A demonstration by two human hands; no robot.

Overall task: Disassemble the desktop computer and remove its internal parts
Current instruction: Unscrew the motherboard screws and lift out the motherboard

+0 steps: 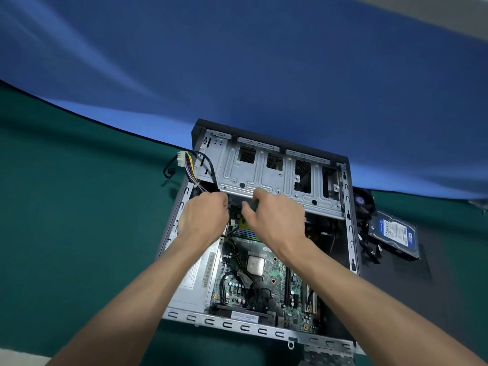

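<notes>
Furthest left of the grip, a white connector on a bundle of coloured wires hangs out over the case wall, already free, with one black cable looped beside it on the green mat. The left hand sits just inside the left wall of the case, fingers curled down under the edge of the drive cage; what they hold is hidden, so I cannot tell whether it grips a plug or only braces. Just right of it, nearly touching, the right hand also curls its fingers under that edge, thumb towards the left hand, seemingly pinching something small and dark; the thing itself is too hidden to name. Both hands work one spot, at the far end of the board, just beyond a green memory stick whose long axis runs left to right. Judging by this, the thing to free lies directly below and between the two grips, equally near each, and would come up towards the person. Nearer than the grip lie one bare processor and one power supply. Well right of the grip, outside the case, lie one fan and one hard drive on a dark panel.
</notes>
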